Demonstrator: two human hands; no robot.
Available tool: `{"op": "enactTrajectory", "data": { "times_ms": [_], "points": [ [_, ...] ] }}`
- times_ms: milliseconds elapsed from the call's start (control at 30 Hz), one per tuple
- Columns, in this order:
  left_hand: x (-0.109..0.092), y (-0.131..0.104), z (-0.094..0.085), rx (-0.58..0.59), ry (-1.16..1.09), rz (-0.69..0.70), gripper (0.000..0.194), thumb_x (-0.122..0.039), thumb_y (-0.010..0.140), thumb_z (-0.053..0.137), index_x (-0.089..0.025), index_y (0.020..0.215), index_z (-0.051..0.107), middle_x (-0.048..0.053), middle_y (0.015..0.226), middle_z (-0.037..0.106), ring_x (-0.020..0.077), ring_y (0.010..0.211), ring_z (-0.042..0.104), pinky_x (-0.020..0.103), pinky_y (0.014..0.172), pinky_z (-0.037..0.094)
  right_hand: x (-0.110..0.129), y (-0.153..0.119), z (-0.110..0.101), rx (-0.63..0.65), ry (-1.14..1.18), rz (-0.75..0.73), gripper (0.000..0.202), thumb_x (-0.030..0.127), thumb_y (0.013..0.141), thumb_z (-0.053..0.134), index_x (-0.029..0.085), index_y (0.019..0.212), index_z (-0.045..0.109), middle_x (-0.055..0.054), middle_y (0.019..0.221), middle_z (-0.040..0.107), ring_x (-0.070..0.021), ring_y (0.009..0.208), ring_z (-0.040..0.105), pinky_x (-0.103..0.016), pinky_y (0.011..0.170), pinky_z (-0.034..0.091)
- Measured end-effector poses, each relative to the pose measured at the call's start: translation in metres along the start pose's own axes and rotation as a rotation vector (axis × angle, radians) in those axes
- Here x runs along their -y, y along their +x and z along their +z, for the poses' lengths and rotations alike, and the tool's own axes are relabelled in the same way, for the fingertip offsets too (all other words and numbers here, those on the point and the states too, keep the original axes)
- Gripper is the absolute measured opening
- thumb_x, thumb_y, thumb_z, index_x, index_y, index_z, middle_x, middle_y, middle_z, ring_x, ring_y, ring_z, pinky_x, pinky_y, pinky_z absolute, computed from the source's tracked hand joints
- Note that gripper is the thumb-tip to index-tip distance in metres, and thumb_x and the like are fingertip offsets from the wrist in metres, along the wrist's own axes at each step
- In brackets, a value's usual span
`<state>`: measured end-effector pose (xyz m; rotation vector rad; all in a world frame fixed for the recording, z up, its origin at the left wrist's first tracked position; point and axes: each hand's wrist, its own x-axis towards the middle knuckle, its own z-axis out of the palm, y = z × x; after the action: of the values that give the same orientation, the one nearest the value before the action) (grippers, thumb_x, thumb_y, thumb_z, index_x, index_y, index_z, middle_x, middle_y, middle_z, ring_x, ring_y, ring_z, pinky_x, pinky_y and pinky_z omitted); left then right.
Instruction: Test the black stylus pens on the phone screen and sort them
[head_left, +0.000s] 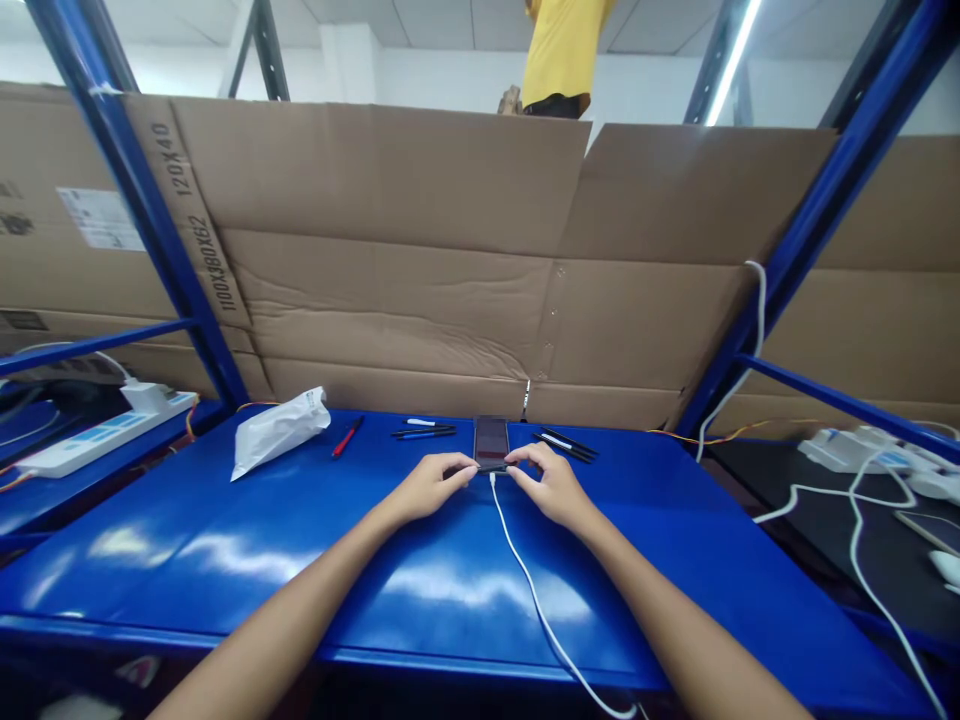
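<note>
Forearms (300,610): lower left and lower right of frame.
White cable (536,600): bottom edge to the phone's near end, centre.
Left hand (431,487): fingers narrow, gripping the left end of the slim dark item (493,468).
Right hand (555,487): fingers narrow, gripping its right end.
Phone (491,438): centre, lying flat on blue table (375,560).
Pens (425,433): either side of phone.
White bag (279,433): left of centre.
Cardboard (397,180): behind, upper frame.

Cardboard panels (390,180), person (562,50) in yellow behind, power strip (112,434) at left
</note>
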<state>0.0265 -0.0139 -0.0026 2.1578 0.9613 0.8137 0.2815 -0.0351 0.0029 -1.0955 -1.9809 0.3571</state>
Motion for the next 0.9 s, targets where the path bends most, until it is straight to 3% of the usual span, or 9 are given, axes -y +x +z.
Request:
{"op": "enactTrajectory", "data": {
  "times_ms": [367, 633, 733, 900],
  "points": [
    [-0.0017, -0.0004, -0.0007, -0.001, -0.024, -0.006, 0.039, -0.047, 0.1, 0.051, -0.016, 0.107, 0.074, 0.004, 0.092, 0.074, 0.0206, 0.084, 0.065, 0.028, 0.078, 0.046, -0.0033, -0.0017, 0.0028, 0.006, 0.049, 0.019, 0.017, 0.032, 0.092, 0.064, 0.022, 0.1, 0.075, -0.006, 0.097, 0.075, -0.022, 0.087, 0.064, -0.035, 0.08, 0.049],
    [0.0026, -0.0009, 0.0019, 0.019, -0.063, 0.013, 0.038, -0.046, 0.1, 0.053, -0.016, 0.111, 0.073, 0.005, 0.094, 0.074, 0.0213, 0.086, 0.066, 0.029, 0.08, 0.048, -0.001, -0.0018, 0.0053, 0.036, 0.128, 0.116, 0.026, 0.041, 0.091, 0.063, 0.019, 0.098, 0.075, -0.006, 0.089, 0.075, -0.0202, 0.077, 0.063, -0.031, 0.071, 0.046],
    [0.0019, -0.0018, 0.0044, -0.002, -0.05, 0.04, 0.034, -0.043, 0.099, 0.055, -0.017, 0.111, 0.073, 0.007, 0.102, 0.075, 0.022, 0.091, 0.067, 0.03, 0.084, 0.048, 0.0024, -0.0015, 0.0054, 0.096, 0.164, 0.169, 0.031, 0.044, 0.093, 0.059, 0.018, 0.087, 0.073, -0.004, 0.077, 0.072, -0.0176, 0.068, 0.06, -0.028, 0.064, 0.042],
    [-0.0029, -0.0026, 0.0059, -0.02, -0.005, 0.099, 0.029, -0.039, 0.099, 0.057, -0.019, 0.112, 0.074, 0.007, 0.108, 0.075, 0.0216, 0.096, 0.067, 0.029, 0.088, 0.048, 0.0045, -0.0008, 0.0078, 0.142, 0.109, 0.182, 0.057, 0.055, 0.101, 0.042, 0.019, 0.059, 0.058, -0.001, 0.056, 0.059, -0.0154, 0.058, 0.054, -0.028, 0.06, 0.036]
  ]
}}
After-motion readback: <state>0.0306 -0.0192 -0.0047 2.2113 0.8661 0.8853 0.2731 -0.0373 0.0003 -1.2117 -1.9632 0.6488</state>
